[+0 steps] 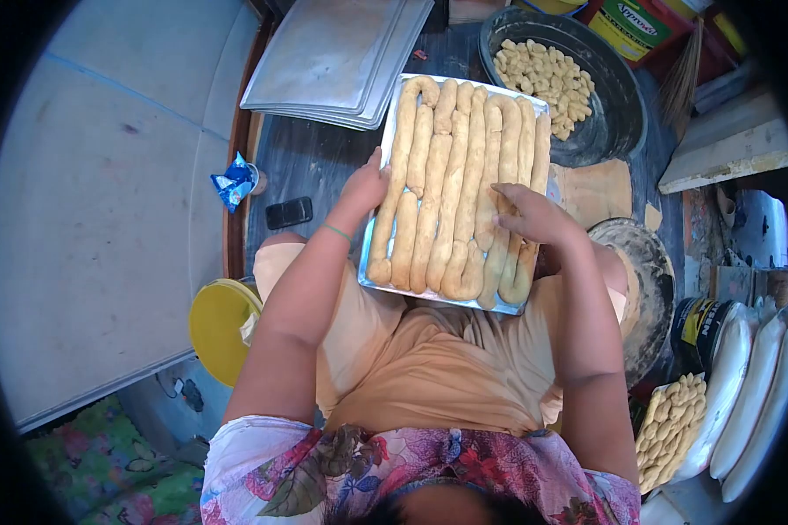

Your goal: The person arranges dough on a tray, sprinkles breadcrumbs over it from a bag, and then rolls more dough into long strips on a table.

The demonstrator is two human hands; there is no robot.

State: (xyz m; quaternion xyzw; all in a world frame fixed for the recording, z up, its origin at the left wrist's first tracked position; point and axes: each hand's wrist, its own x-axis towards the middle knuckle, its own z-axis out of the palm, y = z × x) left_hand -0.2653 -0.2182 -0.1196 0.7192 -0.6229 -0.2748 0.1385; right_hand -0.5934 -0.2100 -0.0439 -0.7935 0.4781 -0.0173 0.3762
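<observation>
A shallow metal tray [365, 269] rests tilted across the person's lap, filled with long ropes of dough [451, 184] laid side by side, some bent round at the ends. My left hand [365, 187] grips the tray's left edge, its fingers partly hidden beside the rim. Over the right half of the tray, my right hand [536, 215] reaches in with its fingers apart, the tips on or just over the dough ropes. I see nothing lifted in that hand.
Stacked metal trays [333, 57] lie at the upper left. A dark basin [617, 131] holds many dough pieces [547, 79]. A phone [289, 213] and blue packet [234, 181] are at left, a yellow bucket [219, 328] below. Another dough-filled tray [671, 429] stands lower right.
</observation>
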